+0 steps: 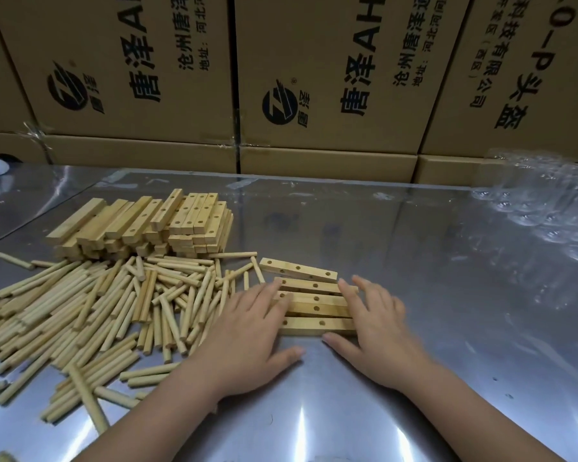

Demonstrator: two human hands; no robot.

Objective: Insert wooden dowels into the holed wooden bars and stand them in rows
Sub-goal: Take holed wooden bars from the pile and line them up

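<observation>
Flanked a flat group of holed wooden bars at centre frame with left hand and right hand, both wide, fingers straight against the bar ends, gripping nothing. Showed pale yellow wood, square-edged, small round holes along the top faces, with the farthest bar skewed. Saw a stack of bars at upper left and loose dowels at lower left on the metal table.

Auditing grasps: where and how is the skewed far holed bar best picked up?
Probably pinch the skewed bar across its long sides, left of middle, from above: it lies flat, holes up, far side free, gap to the next bar widest there.
</observation>
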